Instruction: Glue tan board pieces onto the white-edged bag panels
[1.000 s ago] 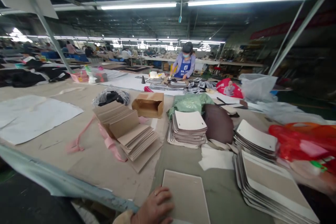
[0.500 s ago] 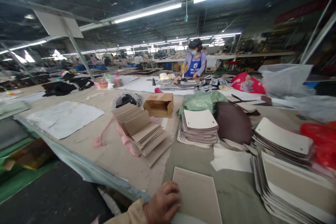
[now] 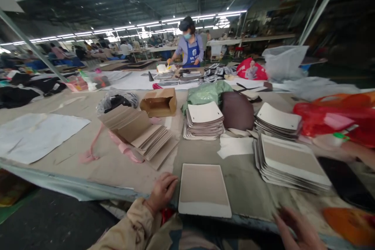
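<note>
- Beige board, pale along its near edge: the flat panel (image 3: 204, 189) lies at the near edge of the tabletop (image 3: 243, 179), and I see my left hand (image 3: 162, 192) resting at its left side, fingers (image 3: 170, 181) loosely curled against the edge and not clamped round anything.
- My right hand (image 3: 295, 228) is low at the right, blurred, fingers spread and empty as far as I can tell, hovering near the table edge, apart from the panel.
- I judge that steadying works best with the left palm flat and the panel square to the table edge, so it does not slide off.
- Just right lies a fanned stack of like panels (image 3: 290, 162); beyond it a smaller rounded stack (image 3: 204, 121).
- Further left sit slumped cardboard sheets (image 3: 140, 133) and an open carton (image 3: 159, 102).
- Far back, a person in a blue apron (image 3: 190, 49) works at another bench.
</note>
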A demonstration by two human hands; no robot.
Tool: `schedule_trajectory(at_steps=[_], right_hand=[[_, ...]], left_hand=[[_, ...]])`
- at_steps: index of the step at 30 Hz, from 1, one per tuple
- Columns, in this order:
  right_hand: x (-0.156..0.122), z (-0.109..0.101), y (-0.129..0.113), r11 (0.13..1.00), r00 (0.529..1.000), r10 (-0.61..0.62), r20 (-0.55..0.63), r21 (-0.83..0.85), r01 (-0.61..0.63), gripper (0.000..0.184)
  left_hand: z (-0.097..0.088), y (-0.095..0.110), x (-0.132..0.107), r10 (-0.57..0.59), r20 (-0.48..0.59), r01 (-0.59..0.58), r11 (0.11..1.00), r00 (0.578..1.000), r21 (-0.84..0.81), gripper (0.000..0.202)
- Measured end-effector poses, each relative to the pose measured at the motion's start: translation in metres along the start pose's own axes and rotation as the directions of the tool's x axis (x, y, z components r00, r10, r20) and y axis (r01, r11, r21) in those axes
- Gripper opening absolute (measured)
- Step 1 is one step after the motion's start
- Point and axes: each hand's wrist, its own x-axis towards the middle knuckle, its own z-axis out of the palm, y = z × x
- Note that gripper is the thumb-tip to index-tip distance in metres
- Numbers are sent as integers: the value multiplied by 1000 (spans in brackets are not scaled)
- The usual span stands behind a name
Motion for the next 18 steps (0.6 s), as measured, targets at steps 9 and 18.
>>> schedule_trajectory(at_steps=[9,18], right_hand=[[8,88,-36,964,954,-180,238,238,122,22],[-11,109,-22,967,951,-246,187,119,227,25]], left_hand=[[8,-7,-11,66,-13,-65,996,998,54,17],[13,-26,-6,259,48,-263,954,965,144,20]])
